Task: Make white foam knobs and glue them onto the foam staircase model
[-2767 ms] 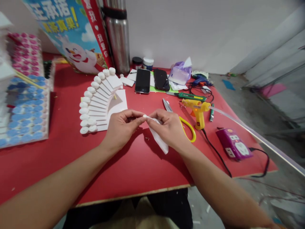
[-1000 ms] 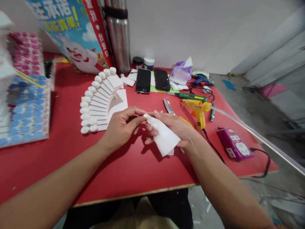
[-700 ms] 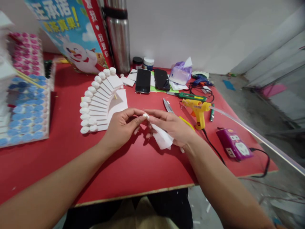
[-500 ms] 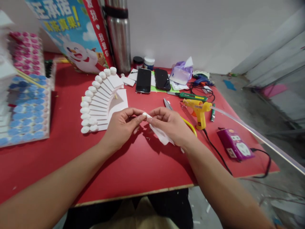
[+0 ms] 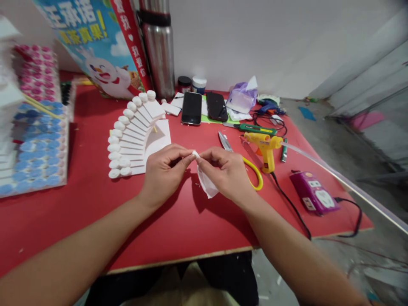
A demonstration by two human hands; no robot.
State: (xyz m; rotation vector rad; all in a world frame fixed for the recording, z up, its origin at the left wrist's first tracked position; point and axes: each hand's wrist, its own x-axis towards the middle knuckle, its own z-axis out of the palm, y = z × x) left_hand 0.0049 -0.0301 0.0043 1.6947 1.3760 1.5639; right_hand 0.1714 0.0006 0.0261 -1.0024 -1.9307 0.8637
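Over the red table (image 5: pixel 134 221) my two hands meet at a thin white foam sheet (image 5: pixel 205 183). My left hand (image 5: pixel 165 172) pinches the rolled tip of the sheet between thumb and forefinger. My right hand (image 5: pixel 228 172) is closed round the sheet, whose loose end hangs below my palm. A white fan-shaped foam staircase (image 5: pixel 135 136) with round knobs lies just left of my left hand. Yellow-handled scissors (image 5: pixel 245 163) lie under and behind my right hand.
A yellow glue gun (image 5: pixel 266 146) stands to the right, with a purple power strip (image 5: pixel 310 193) beyond it. Two phones (image 5: pixel 204 107), a green cutter (image 5: pixel 255 128), a steel flask (image 5: pixel 159 46), a printed box (image 5: pixel 95 42) and a blue-and-pink foam model (image 5: pixel 35 127) line the back and left.
The sheet lay spread over my open right palm a second ago; my right fingers have since closed round it, and less of it shows. My left pinch on the tip has stayed.
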